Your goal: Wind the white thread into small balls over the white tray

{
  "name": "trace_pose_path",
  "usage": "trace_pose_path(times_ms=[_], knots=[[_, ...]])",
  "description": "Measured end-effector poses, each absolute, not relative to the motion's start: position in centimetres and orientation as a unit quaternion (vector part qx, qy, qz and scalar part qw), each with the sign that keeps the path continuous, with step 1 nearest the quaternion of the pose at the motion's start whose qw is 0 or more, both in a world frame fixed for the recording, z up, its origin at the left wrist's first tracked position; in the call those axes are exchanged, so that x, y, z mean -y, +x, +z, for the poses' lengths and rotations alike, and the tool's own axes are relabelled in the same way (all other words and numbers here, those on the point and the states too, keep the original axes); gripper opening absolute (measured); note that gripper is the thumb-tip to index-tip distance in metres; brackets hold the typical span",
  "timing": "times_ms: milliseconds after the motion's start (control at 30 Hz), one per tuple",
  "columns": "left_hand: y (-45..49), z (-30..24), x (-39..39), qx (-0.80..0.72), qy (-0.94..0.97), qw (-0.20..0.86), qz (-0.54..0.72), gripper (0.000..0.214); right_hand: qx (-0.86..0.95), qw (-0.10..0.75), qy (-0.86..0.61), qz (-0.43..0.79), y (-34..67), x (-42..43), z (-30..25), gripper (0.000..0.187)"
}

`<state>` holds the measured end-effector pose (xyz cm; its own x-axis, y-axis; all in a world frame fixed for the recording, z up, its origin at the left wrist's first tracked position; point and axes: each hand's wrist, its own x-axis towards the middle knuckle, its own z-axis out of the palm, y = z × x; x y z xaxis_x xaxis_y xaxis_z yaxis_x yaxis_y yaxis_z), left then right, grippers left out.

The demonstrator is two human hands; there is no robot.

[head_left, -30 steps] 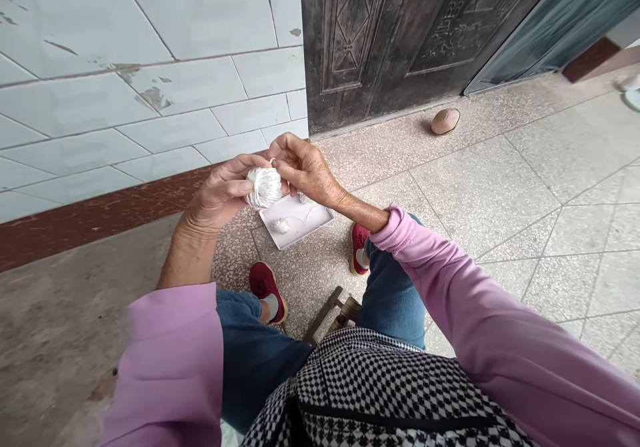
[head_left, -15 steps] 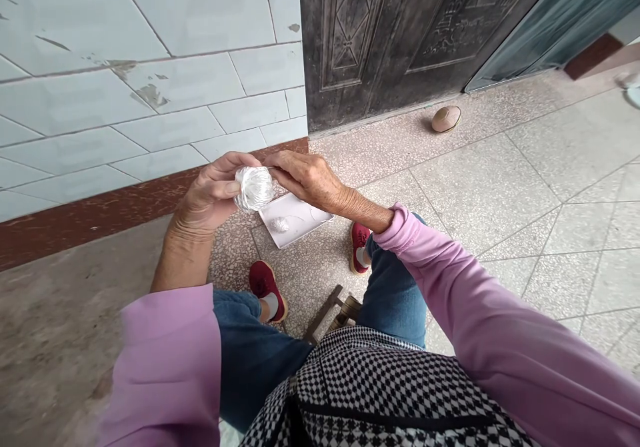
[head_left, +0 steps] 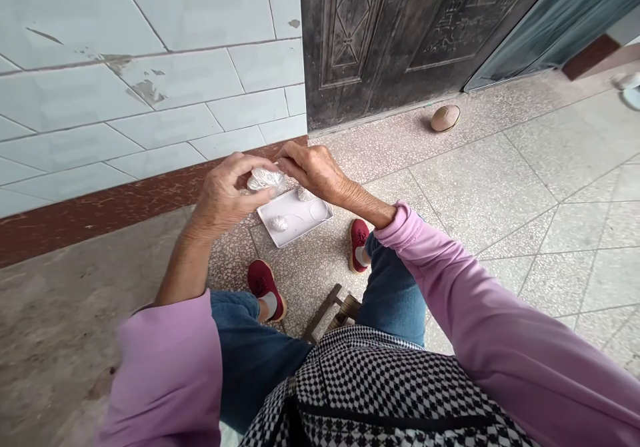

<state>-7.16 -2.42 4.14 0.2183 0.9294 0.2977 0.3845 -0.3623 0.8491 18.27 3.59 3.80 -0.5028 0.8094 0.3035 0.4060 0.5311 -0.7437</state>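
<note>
A shiny white ball of yarn is gripped by my left hand, its thumb below and fingers curled over the top. Against the ball's right side, my right hand has its fingertips pinched together; whatever thin strand they hold is too small to make out. Below both hands, a shallow white tray rests on the floor. One small white yarn ball lies at its left end, and another yarn ball shows partly under my right hand. A loose strand curves across the tray.
A tiled wall rises on the left beside a dark carved door. A rounded pinkish object sits by the doorsill. My red shoes flank the tray, and a wooden stool is between my legs.
My left hand has turned the yarn ball and shifted slightly right, its fingers now over the top. My right hand has moved slightly, uncovering a second ball in the tray.
</note>
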Motion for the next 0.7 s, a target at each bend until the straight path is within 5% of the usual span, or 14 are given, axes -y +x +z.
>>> trace_pose_path(times_ms=[133, 367, 700], knots=[[-5.9, 2.8, 2.4, -0.532, 0.757, 0.093, 0.368, 0.029, 0.715, 0.321, -0.383, 0.489, 17.9, -4.2, 3.8, 0.038], [-5.6, 1.9, 2.5, -0.546, 0.744, 0.051, 0.382, 0.029, 0.525, 0.304, -0.275, 0.746, 17.8, -5.4, 2.9, 0.038], [-6.5, 1.6, 2.5, -0.531, 0.751, 0.04, 0.391, 0.025, 0.741, 0.379, -0.354, 0.426, 18.0, -3.3, 4.8, 0.025]])
